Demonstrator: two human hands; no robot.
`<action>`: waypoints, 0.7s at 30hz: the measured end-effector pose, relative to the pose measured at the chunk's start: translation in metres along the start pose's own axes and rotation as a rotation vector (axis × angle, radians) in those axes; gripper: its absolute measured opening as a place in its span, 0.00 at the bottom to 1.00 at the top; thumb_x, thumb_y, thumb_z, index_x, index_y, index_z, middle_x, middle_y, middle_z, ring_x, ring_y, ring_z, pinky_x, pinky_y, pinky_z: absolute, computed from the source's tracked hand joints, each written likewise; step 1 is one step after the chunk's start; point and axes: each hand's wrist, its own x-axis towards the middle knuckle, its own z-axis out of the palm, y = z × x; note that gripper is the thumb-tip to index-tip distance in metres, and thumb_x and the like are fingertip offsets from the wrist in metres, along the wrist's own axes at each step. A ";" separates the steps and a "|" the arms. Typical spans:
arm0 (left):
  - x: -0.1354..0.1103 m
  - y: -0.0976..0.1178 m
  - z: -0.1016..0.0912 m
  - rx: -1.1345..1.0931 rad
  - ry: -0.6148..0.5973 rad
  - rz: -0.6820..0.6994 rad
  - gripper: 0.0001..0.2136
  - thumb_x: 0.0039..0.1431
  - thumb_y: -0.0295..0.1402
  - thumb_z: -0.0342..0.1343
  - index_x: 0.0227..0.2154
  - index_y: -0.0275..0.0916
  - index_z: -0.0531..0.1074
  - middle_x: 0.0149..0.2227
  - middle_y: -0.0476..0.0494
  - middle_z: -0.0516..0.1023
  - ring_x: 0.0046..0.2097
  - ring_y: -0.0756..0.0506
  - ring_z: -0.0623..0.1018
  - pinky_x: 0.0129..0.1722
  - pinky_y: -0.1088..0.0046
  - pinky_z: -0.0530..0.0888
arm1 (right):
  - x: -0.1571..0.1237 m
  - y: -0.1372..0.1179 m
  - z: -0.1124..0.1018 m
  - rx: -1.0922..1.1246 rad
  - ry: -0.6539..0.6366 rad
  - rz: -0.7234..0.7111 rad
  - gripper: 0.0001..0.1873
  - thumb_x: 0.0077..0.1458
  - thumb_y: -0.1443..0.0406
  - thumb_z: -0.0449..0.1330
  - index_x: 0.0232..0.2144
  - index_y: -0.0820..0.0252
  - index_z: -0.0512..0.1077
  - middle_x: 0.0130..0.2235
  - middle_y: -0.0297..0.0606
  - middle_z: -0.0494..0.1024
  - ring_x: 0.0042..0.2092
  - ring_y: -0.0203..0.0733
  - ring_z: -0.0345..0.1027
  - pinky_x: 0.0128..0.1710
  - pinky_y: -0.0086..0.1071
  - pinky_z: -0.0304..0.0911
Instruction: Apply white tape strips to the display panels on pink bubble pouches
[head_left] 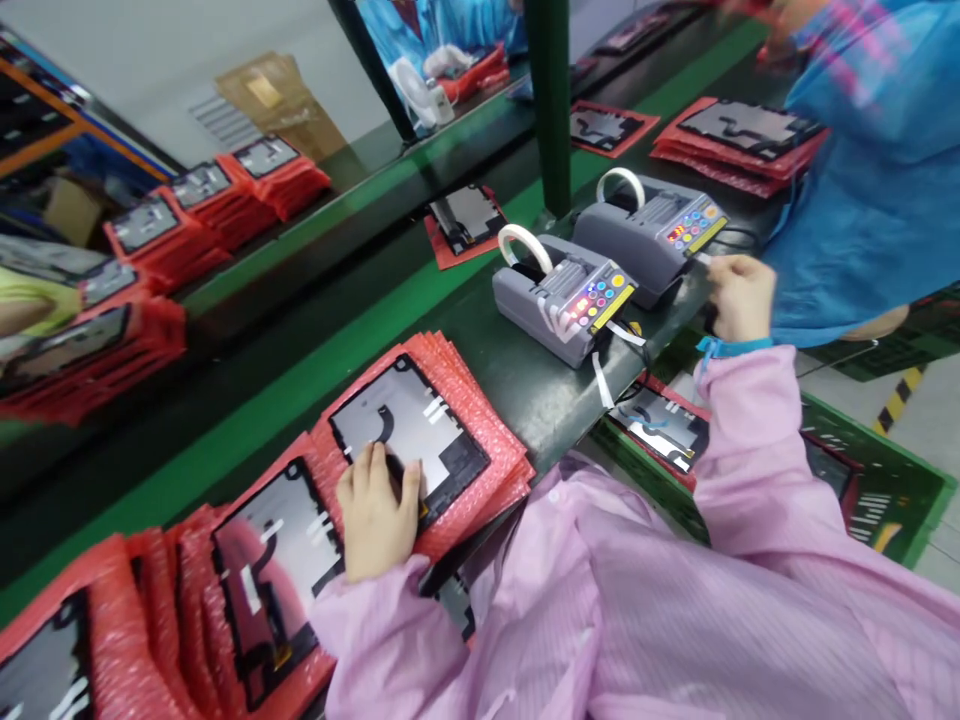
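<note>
At the left, on the near side of the bench, a panel (46, 655) lies on red wrap, and right of it another panel (304, 550) lies beside my left wrist. Next along is the panel under my left hand (380, 512): a grey, black-edged screen panel (409, 395) on a stack of red bubble-wrap sleeves (491, 425). Its long axis runs across the bench, from far left to near right. My left hand is the nearer one, lying palm down over its near-left edge, fingers loosely together and thumb set apart; I can't tell whether they grip the dark strip between them.

Right of the stack and a little farther off stands the near tape dispenser (540, 305), with loose white strips (602, 381) at its front. The far tape dispenser (637, 225) is just beside it, on the right. At its front my right hand (742, 298) is closed in a narrow pinch on the end of a white tape piece (703, 259); whether that piece is cut free I can't tell. From this hand, the screen panel lies well apart, to the left and nearer me, with the near dispenser between.
</note>
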 end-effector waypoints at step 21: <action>0.025 0.015 -0.020 0.055 -0.123 -0.161 0.30 0.64 0.48 0.50 0.63 0.35 0.65 0.58 0.29 0.69 0.53 0.30 0.68 0.52 0.49 0.65 | -0.280 -0.034 0.246 -0.391 -1.410 -0.792 0.10 0.59 0.63 0.58 0.26 0.60 0.71 0.40 0.42 0.72 0.47 0.49 0.62 0.53 0.49 0.54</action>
